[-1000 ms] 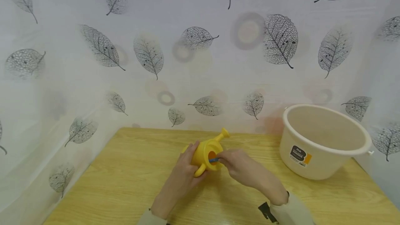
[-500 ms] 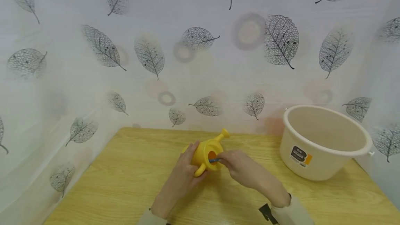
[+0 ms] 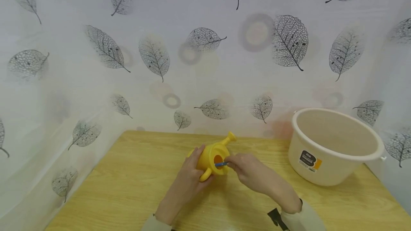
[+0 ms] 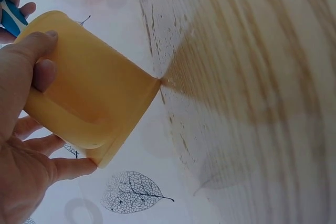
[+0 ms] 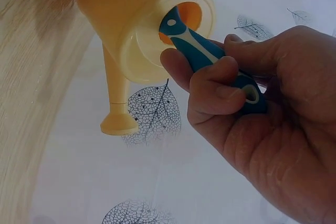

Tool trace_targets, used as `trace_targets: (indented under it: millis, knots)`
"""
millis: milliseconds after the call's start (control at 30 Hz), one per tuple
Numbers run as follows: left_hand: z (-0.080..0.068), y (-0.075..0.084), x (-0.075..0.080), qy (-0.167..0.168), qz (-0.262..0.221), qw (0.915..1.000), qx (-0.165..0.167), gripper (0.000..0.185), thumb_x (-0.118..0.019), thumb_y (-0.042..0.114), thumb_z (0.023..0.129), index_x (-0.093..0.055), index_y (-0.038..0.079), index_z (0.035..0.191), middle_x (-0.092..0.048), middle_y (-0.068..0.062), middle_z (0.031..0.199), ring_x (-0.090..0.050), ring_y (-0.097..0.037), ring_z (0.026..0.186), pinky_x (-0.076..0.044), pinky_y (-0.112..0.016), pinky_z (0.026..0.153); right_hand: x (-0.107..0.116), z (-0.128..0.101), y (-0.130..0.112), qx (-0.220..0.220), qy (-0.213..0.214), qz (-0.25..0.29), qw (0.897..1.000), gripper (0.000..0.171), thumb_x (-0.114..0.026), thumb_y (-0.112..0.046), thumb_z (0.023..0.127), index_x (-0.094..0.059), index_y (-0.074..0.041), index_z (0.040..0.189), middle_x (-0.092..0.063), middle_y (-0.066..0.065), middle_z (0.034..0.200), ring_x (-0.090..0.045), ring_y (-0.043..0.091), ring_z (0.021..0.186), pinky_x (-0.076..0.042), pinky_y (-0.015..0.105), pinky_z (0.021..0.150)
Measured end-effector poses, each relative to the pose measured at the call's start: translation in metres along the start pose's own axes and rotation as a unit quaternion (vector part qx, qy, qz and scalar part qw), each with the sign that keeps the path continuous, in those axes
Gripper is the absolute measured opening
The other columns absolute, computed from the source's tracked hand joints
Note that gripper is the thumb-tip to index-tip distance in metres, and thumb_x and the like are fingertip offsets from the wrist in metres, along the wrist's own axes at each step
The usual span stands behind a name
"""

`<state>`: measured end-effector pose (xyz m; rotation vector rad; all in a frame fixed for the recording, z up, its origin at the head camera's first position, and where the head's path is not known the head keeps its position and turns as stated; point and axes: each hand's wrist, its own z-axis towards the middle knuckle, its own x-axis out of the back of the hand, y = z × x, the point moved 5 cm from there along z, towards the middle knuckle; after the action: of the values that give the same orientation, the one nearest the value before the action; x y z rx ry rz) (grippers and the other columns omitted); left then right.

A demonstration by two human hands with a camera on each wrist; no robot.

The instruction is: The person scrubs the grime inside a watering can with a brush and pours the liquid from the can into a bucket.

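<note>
Both hands meet at the middle of a wooden table (image 3: 128,188), close to the person. Left hand (image 3: 189,177) curls its fingers and thumb around the body of a small yellow toy watering can (image 3: 213,156), holding it tipped on its side just above the wood, with its spout (image 3: 229,139) pointing away toward the wall. Right hand (image 3: 247,172) pinches a blue and white handled tool (image 5: 210,59) between thumb and curled fingers, its tip resting inside the can's round orange-lined opening (image 5: 184,19). Bare wood lies open to the left of the hands and in front of them, out to the table's left edge. Farther right, well apart from the hands, a large cream plastic basin (image 3: 334,145) with a label stands near the table's right rear corner. Beyond, a white curtain printed with grey leaves (image 3: 154,56) encloses the table at the back and both sides.
</note>
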<state>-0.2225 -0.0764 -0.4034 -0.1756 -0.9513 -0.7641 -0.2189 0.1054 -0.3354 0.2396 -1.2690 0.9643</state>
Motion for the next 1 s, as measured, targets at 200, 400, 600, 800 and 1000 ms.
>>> trace_targets:
  millis: [200, 400, 600, 800, 1000]
  knots:
    - [0.0, 0.0, 0.0, 0.002, 0.003, 1.0, -0.001, 0.037, -0.086, 0.028, 0.083, -0.069, 0.007, 0.058, -0.048, -0.025, 0.154, -0.053, -0.049, 0.136, -0.05, -0.067, 0.101, -0.003, 0.001, 0.002, -0.002, -0.006, 0.007, 1.0, 0.017, -0.057, -0.004, 0.102, -0.072, -0.004, 0.108, -0.075, 0.004, 0.09, -0.064, 0.006, 0.077, -0.057, 0.023, 0.068]
    - [0.0, 0.001, 0.001, 0.003, 0.002, 1.0, 0.001, 0.036, -0.086, 0.028, 0.083, -0.07, 0.007, 0.058, -0.048, -0.025, 0.153, -0.053, -0.049, 0.136, -0.05, -0.067, 0.101, -0.007, 0.004, 0.005, -0.01, -0.013, 0.009, 1.0, 0.018, -0.056, -0.005, 0.103, -0.073, -0.004, 0.11, -0.077, 0.005, 0.095, -0.071, 0.013, 0.084, -0.06, 0.027, 0.073]
    - [0.0, 0.001, 0.001, 0.001, -0.008, 1.0, 0.006, 0.036, -0.086, 0.026, 0.083, -0.07, 0.007, 0.058, -0.049, -0.025, 0.153, -0.053, -0.05, 0.136, -0.049, -0.068, 0.102, -0.006, 0.002, 0.002, -0.004, -0.013, 0.005, 1.0, 0.017, -0.057, -0.004, 0.102, -0.073, -0.003, 0.108, -0.076, 0.004, 0.091, -0.066, 0.009, 0.078, -0.057, 0.024, 0.068]
    - [-0.001, 0.0, 0.001, 0.011, -0.008, 0.9999, 0.0, 0.037, -0.087, 0.026, 0.082, -0.069, 0.007, 0.057, -0.049, -0.025, 0.151, -0.054, -0.049, 0.135, -0.049, -0.065, 0.105, 0.001, 0.0, -0.004, -0.001, -0.009, 0.004, 1.0, 0.016, -0.057, -0.004, 0.101, -0.072, -0.003, 0.108, -0.073, 0.001, 0.086, -0.058, 0.002, 0.072, -0.053, 0.02, 0.063]
    - [-0.001, 0.0, 0.002, 0.017, -0.005, 0.9998, -0.004, 0.036, -0.088, 0.026, 0.082, -0.069, 0.007, 0.057, -0.05, -0.025, 0.151, -0.054, -0.048, 0.135, -0.049, -0.064, 0.106, 0.006, 0.0, -0.007, -0.002, -0.014, 0.002, 1.0, 0.014, -0.058, -0.003, 0.1, -0.07, -0.001, 0.109, -0.068, -0.001, 0.081, -0.051, -0.001, 0.068, -0.048, 0.017, 0.059]
